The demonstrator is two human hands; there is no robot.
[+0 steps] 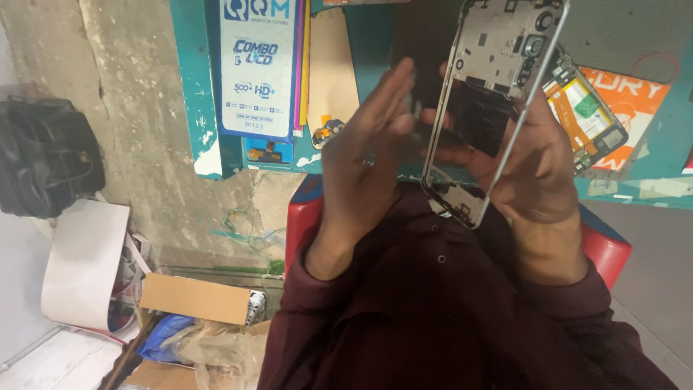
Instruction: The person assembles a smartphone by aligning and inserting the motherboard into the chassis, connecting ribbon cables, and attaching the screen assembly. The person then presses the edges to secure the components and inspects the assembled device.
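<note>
My right hand (538,162) is raised in front of me and holds a silver phone middle frame (498,50), tilted, with its camera cutouts at the top. Behind the frame, in the same hand, sits an opened phone (588,112) with orange and yellow parts showing. My left hand (364,155) is flat, fingers straight and close together, its fingertips just left of the frame's edge. Whether anything small is pinched at those fingertips is not visible. Maroon sleeves cover both my arms.
A teal bench edge (191,87) carries a blue and white flat package (256,68) and a tan sheet. A black bag (43,155) hangs at left. A cardboard box (195,300) with plastic bags and a white curled sheet (83,263) lie below. A red stool (606,249) is beneath me.
</note>
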